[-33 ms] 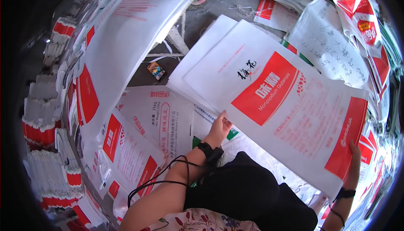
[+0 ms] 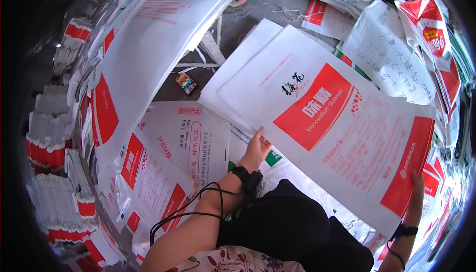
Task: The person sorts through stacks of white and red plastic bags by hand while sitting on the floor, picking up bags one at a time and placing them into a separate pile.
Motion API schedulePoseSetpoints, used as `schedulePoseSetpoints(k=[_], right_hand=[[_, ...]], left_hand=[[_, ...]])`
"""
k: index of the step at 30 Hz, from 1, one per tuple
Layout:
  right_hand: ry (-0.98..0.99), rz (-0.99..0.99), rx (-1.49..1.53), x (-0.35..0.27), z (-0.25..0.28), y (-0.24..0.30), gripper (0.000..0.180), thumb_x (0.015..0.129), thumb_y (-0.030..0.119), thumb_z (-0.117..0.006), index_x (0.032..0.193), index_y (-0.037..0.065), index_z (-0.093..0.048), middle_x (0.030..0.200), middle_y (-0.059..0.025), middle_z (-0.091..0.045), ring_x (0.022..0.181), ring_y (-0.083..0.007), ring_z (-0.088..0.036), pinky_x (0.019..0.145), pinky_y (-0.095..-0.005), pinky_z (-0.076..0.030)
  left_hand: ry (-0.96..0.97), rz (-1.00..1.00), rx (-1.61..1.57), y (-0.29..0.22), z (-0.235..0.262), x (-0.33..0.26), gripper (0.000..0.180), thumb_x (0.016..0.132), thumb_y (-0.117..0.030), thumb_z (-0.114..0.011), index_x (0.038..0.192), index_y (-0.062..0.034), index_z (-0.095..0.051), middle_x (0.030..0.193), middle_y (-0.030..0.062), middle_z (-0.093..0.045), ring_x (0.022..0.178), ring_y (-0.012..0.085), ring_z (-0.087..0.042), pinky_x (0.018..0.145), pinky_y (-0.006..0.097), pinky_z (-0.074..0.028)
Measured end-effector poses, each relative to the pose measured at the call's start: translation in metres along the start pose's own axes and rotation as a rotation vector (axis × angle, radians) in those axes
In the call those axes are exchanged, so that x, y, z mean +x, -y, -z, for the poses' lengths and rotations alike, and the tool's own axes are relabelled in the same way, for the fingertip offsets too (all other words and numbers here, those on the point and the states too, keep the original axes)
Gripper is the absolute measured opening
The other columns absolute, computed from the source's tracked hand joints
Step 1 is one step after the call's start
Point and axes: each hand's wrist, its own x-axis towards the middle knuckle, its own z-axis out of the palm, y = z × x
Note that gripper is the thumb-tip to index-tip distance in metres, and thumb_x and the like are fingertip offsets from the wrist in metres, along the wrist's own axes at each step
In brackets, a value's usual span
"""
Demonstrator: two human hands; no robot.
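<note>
A flat white printed sack [image 2: 277, 74] with red panels slants across the right half of the view, lying over other white sacks [image 2: 248, 49] that stick out at its far left end. My left hand [image 2: 258, 150] is closed on its near long edge, thumb tip at the rim. At the right end, beside the red band, my right hand [image 2: 417, 185] grips the sack's edge, with part of its fingers hidden behind or under it. Below my left hand, more flat printed sacks [image 2: 215, 145] lie spread out.
A large white sheet or sack [image 2: 144, 49] curves upright at the left. Bundled sack stacks [image 2: 49, 123] line the far left. A small colourful packet [image 2: 186, 83] lies on the dark floor by a pale frame [image 2: 212, 49]. A white sack with handwriting [image 2: 391, 54] and a crumpled red-and-white bag [image 2: 432, 31] are at the right.
The printed sack and the things around it sit very slightly differently in the view. Both hands keep their hold.
</note>
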Motion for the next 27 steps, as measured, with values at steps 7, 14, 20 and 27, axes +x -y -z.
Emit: schedulePoseSetpoints(k=[7, 14, 20, 27], right_hand=[[-0.132, 0.238, -0.189, 0.021, 0.046, -0.082, 0.049, 0.099, 0.022, -0.062, 0.140, 0.001, -0.046, 0.122, -0.0156, -0.065, 0.102, -0.0237, -0.067, 0.083, -0.0357, -0.059], [-0.042, 0.287, -0.148, 0.023, 0.007, -0.082, 0.049, 0.099, 0.024, -0.062, 0.139, 0.000, -0.047, 0.122, -0.0156, -0.065, 0.100, -0.0213, -0.066, 0.082, -0.0324, -0.057], [-0.073, 0.356, -0.662, 0.140, 0.031, -0.159, 0.049, 0.092, 0.026, -0.068, 0.130, -0.003, -0.054, 0.110, -0.0170, -0.069, 0.095, -0.0244, -0.067, 0.083, -0.0398, -0.055], [-0.226, 0.261, -0.861, 0.059, -0.050, -0.131, 0.060, 0.091, 0.026, -0.062, 0.142, 0.000, -0.042, 0.110, -0.0308, -0.067, 0.099, -0.0423, -0.068, 0.086, -0.0481, -0.054]], left_hand=[[0.007, -0.285, 0.502, -0.042, -0.056, -0.001, 0.032, 0.097, -0.015, -0.063, 0.125, 0.0000, -0.055, 0.119, 0.0087, -0.065, 0.102, 0.0185, -0.066, 0.087, 0.035, -0.057], [-0.030, -0.488, 0.583, -0.070, -0.038, -0.035, 0.032, 0.099, -0.018, -0.062, 0.128, -0.0046, -0.055, 0.114, 0.0065, -0.065, 0.099, 0.0163, -0.065, 0.080, 0.033, -0.056], [-0.120, -0.225, 0.684, -0.074, 0.003, 0.035, 0.037, 0.096, -0.031, -0.066, 0.121, -0.0046, -0.059, 0.113, 0.0101, -0.067, 0.103, 0.0231, -0.065, 0.087, 0.042, -0.054], [-0.086, -0.191, 0.672, -0.105, 0.037, 0.050, 0.038, 0.100, -0.025, -0.060, 0.134, -0.0082, -0.052, 0.122, 0.0095, -0.063, 0.112, 0.0234, -0.064, 0.093, 0.042, -0.053]])
